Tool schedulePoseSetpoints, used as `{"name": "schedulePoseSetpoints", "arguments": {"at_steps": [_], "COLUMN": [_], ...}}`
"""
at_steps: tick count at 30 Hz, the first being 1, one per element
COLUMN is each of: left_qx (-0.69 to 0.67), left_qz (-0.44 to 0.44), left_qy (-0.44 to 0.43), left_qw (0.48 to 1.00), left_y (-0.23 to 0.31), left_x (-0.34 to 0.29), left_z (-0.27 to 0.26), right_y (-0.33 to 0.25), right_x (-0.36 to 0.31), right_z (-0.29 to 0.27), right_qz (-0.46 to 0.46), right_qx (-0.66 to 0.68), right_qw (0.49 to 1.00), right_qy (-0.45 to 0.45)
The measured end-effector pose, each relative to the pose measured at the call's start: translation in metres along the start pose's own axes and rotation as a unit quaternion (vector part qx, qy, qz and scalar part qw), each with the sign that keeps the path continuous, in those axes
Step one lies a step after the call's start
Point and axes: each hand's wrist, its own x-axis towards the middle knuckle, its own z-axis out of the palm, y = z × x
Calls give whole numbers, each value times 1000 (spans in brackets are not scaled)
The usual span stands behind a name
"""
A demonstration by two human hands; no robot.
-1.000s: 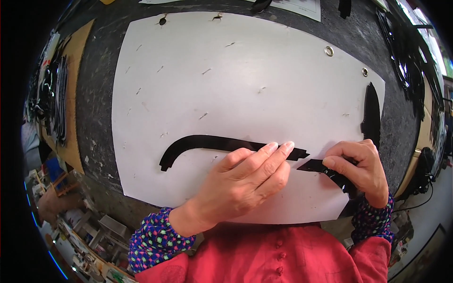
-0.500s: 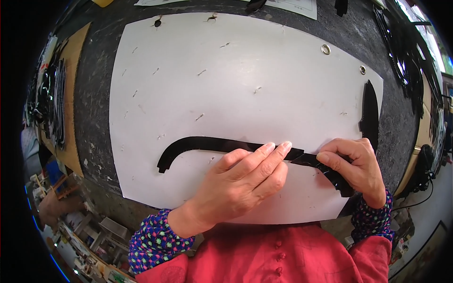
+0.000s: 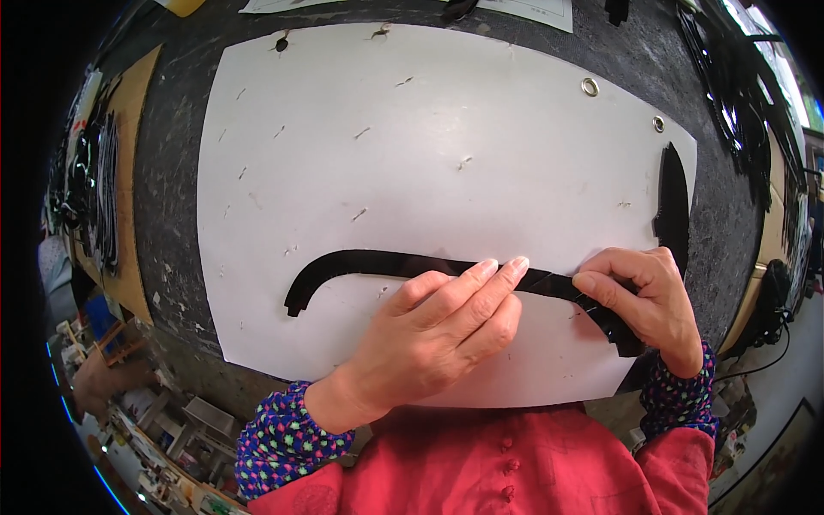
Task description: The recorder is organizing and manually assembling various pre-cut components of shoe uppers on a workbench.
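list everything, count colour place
Board: 1, white, centre
Table: 1, dark, beneath
Long strip: 1, black, lower centre
Short strip: 1, black, lower right
Pointed piece: 1, black, right
Eyelets: 2, silver, board's upper right
Paper: unclear, white, top
Item: 1, yellow, top left
Cardboard: unclear, brown, both sides
Strip bundles: unclear, black, both sides
Clutter: unclear, mixed, lower left
Garment: 1, red, bottom
Sleeves: 2, blue, forearms
Left hand: 1, on long strip
Right hand: 1, pinching short strip

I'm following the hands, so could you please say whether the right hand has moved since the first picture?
Yes: against the white board, the right hand has shifted slightly left and up, with its strip.
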Motion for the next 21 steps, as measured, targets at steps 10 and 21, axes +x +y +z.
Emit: {"name": "schedulePoseSetpoints", "arguments": {"at_steps": [10,21], "left_qx": [6,28], "left_qz": [13,27], "left_qy": [0,-5], "left_qw": [1000,999], "left_y": [-1,0], "left_x": [0,1], "left_z": [1,0], "right_y": [-1,-6], "right_x": [-1,2], "right_z": [2,0], "right_qz": [11,2], "right_qx": [-5,-4], "right_qw": [1000,1000], "right_qy": [7,-2]}}
